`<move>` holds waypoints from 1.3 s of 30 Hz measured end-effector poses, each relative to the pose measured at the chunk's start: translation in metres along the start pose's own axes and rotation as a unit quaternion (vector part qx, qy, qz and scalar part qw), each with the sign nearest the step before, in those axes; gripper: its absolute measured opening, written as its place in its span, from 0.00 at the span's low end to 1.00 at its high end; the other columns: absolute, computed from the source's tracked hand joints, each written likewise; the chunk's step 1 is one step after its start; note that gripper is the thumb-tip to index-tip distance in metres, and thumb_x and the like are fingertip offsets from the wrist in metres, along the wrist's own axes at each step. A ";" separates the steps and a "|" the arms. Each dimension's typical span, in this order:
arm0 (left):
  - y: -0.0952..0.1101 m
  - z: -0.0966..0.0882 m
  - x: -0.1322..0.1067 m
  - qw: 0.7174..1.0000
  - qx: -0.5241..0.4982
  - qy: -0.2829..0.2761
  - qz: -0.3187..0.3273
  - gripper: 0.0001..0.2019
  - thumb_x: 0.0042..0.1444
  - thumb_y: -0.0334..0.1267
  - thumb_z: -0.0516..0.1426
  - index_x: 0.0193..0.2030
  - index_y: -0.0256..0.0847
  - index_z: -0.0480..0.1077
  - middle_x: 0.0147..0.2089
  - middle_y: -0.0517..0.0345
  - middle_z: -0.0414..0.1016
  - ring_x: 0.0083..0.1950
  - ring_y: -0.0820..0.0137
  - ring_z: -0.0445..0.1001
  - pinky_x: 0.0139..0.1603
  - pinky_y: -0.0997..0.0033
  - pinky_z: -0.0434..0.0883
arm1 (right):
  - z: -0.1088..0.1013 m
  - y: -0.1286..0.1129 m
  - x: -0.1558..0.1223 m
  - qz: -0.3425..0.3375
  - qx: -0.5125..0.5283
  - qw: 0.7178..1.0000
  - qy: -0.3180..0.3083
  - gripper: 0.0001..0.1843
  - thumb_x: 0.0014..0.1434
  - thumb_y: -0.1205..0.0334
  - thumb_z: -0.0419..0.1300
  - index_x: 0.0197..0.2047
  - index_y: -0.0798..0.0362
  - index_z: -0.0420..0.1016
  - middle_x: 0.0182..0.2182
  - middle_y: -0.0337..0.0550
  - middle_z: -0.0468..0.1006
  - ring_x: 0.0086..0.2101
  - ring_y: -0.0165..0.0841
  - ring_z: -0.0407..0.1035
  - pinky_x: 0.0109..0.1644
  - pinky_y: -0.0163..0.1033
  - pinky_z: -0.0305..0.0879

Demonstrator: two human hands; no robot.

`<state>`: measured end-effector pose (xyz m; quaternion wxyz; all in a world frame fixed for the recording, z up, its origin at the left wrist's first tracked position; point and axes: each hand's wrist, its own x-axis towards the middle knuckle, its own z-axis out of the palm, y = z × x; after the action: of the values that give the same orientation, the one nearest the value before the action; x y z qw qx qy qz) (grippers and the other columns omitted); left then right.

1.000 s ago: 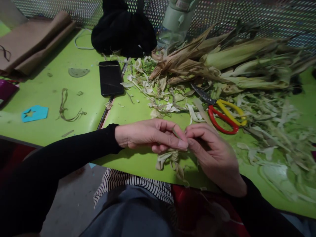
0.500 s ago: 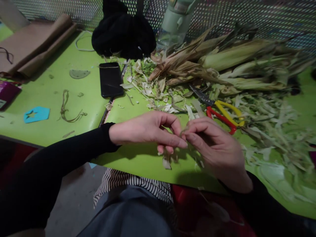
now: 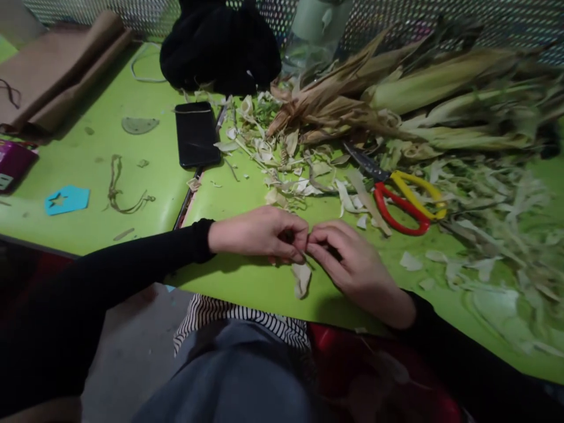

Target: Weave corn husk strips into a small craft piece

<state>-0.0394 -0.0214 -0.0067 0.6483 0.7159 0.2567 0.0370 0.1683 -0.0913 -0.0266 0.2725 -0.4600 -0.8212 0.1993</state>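
My left hand (image 3: 268, 235) is closed in a pinch on a small strip of corn husk (image 3: 302, 279). The strip's pale, curled end hangs below the fingers, just over the green table. Thumb and index finger of my right hand (image 3: 352, 261) are pinched together, their tips meeting my left fingertips at the upper part of the strip. That part is mostly hidden by the fingers. Scissors (image 3: 403, 202) with one red and one yellow handle lie open beyond my right hand. Torn husk scraps (image 3: 304, 176) are scattered behind both hands.
Husk-covered corn ears (image 3: 440, 88) are heaped at the back right, before a perforated metal screen. A black phone (image 3: 197, 135), a black cloth bundle (image 3: 218, 50) and a clear bottle (image 3: 315, 35) stand behind. Leftward are a blue tag (image 3: 67, 201), twine (image 3: 115, 188) and brown paper (image 3: 57, 70).
Both hands have moved slightly left, the right one more, and their fingertips remain together. A husk scrap near the right hand is no longer under it; the view has shifted a little.
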 end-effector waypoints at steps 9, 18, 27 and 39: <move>0.001 -0.006 -0.003 0.966 -0.251 -0.025 -0.048 0.09 0.52 0.32 0.67 0.35 0.34 0.71 0.31 0.61 0.76 0.32 0.78 0.76 0.29 0.81 0.70 | -0.002 -0.013 0.004 0.030 0.010 0.997 0.067 0.04 0.64 0.65 0.59 0.36 0.49 0.71 0.34 0.43 0.75 0.33 0.33 0.70 0.36 0.39 0.67; 0.000 -0.009 0.000 0.953 -0.292 -0.034 -0.068 0.16 0.45 0.37 0.72 0.32 0.35 0.71 0.23 0.68 0.72 0.20 0.86 0.67 0.19 0.87 0.61 | 0.005 -0.014 0.004 0.052 0.034 0.995 0.074 0.03 0.65 0.64 0.58 0.37 0.49 0.71 0.34 0.41 0.74 0.33 0.33 0.69 0.36 0.39 0.66; -0.006 -0.012 0.005 0.927 -0.365 -0.045 -0.072 0.11 0.52 0.32 0.68 0.35 0.35 0.69 0.29 0.62 0.77 0.27 0.80 0.76 0.25 0.84 0.70 | 0.005 -0.015 0.006 0.113 0.104 0.986 0.059 0.06 0.66 0.59 0.57 0.36 0.49 0.70 0.34 0.41 0.74 0.35 0.35 0.71 0.39 0.40 0.69; 0.000 0.004 0.001 0.962 -0.266 -0.010 -0.063 0.10 0.54 0.27 0.62 0.40 0.35 0.66 0.37 0.58 0.78 0.33 0.78 0.78 0.32 0.79 0.74 | -0.001 -0.022 0.006 0.094 0.047 0.988 0.117 0.02 0.62 0.60 0.63 0.37 0.46 0.78 0.32 0.40 0.76 0.31 0.32 0.70 0.33 0.38 0.68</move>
<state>-0.0373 -0.0251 -0.0079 0.8188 0.5007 0.2752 0.0558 0.1525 -0.0972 -0.0119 0.3680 -0.5424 -0.7264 0.2068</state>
